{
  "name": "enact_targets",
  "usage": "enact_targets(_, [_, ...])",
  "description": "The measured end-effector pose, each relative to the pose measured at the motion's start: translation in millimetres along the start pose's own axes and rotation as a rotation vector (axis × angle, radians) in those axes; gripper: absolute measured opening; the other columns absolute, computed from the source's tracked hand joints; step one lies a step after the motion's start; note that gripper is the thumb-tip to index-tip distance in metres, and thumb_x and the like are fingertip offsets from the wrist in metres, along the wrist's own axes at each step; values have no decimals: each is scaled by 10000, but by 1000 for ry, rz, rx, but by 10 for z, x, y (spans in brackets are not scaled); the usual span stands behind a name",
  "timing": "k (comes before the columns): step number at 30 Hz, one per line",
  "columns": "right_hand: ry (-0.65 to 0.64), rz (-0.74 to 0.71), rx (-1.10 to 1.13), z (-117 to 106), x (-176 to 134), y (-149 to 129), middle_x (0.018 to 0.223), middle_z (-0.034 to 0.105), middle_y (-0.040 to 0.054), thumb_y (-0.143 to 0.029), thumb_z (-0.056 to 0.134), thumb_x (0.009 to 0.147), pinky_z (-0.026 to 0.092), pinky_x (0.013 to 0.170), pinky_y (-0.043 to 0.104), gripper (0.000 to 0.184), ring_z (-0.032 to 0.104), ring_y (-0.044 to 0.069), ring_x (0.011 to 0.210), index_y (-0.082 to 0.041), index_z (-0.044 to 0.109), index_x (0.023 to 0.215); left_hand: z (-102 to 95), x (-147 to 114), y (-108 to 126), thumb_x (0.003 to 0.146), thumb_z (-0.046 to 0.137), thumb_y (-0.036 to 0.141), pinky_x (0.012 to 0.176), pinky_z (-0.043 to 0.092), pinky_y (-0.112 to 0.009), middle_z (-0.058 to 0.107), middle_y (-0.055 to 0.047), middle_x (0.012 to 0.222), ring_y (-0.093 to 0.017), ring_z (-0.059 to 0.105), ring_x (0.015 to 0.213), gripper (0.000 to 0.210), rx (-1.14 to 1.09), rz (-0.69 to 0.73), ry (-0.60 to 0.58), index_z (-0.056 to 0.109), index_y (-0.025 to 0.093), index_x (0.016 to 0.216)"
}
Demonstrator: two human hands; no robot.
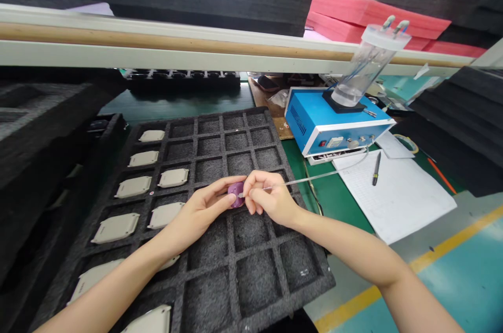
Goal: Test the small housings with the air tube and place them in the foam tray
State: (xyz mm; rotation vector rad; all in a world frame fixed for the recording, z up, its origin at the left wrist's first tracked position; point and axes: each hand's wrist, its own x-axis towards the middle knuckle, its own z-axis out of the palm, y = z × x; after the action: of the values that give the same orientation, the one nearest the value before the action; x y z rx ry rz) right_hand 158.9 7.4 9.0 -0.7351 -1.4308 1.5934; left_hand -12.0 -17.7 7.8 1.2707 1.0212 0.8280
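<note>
My left hand point(204, 204) holds a small purple rounded part point(235, 188) between thumb and fingers. Closed around the end of a thin transparent tube point(314, 179), my right hand point(271, 197) brings its pale tip against or very near the purple part; exact contact cannot be made out. Both hands are over a black foam tray point(231, 257) divided into square pockets. Several beige plastic covers point(133, 186) lie in the pockets on its left side, some partly hidden by my left forearm.
The tube runs to a blue machine point(334, 113) carrying a transparent cylinder point(361, 73). Right of the tray lie paper sheets point(408, 202) and a black pen point(376, 168). A shelf edge point(196, 52) crosses above, bearing black and pink foam point(365, 13). Black foam stacks point(43, 128) stand left. People are behind.
</note>
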Motion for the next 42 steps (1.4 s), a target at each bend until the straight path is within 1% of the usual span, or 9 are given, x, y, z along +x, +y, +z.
enact_targets(16, [26,-30,32,-7,-3,18,424,520,-63,-144,463,667,300,372,169,66,386,53,336,-166,522,650,20,-4,17,809,612,367,1030,367,-367,623,-52,1200,-230,569,1090,433,-19,-22,44,565,226,1216])
enact_targets(21, [306,-164,90,-33,4,1,421,509,-65,-171,484,696,274,353,167,56,371,52,333,-169,513,648,25,15,14,793,628,290,922,453,-350,681,-108,1072,-219,642,946,343,-382,-54,81,612,155,1108])
enact_targets(26, [307,-162,102,-68,25,20,421,505,-62,-161,493,699,270,362,173,59,368,53,337,-165,518,646,8,57,101,822,545,308,673,507,-241,704,-181,922,-163,649,696,323,-611,-132,68,663,52,980])
enact_targets(28, [339,-177,113,-78,25,26,430,506,-61,-158,492,703,279,375,175,62,377,55,351,-165,517,647,33,75,253,821,537,306,608,495,-211,706,-174,879,-134,624,631,315,-647,-141,83,670,54,957])
enact_targets(30, [377,-174,130,-82,24,25,433,502,-61,-164,488,708,279,382,176,64,379,56,359,-167,514,649,97,106,508,802,567,270,588,487,-198,700,-151,897,-116,610,622,273,-621,-57,115,671,67,951])
enact_targets(34, [363,-112,158,-70,32,25,426,495,-61,-181,477,706,249,373,176,60,355,54,348,-169,501,652,302,245,1219,775,625,217,580,477,-181,667,-76,853,-98,606,643,215,-464,215,179,659,89,944])
enact_targets(37, [343,-81,152,-62,53,38,426,493,-57,-188,473,696,237,370,176,61,348,52,347,-169,491,641,412,466,1765,782,619,210,535,446,-159,625,-36,762,-72,578,600,163,-324,390,181,628,96,898])
enact_targets(39, [342,-72,157,-58,67,47,426,486,-59,-202,470,698,230,368,175,61,342,53,350,-171,486,649,398,681,2088,793,600,205,490,413,-153,603,-13,713,-54,540,539,128,-189,470,235,589,113,881])
enact_targets(42, [336,-72,142,-45,73,58,425,476,-61,-218,462,704,222,373,176,66,332,52,351,-172,479,660,214,1041,2500,802,581,203,456,385,-155,573,22,616,-46,487,464,128,78,478,440,558,134,907])
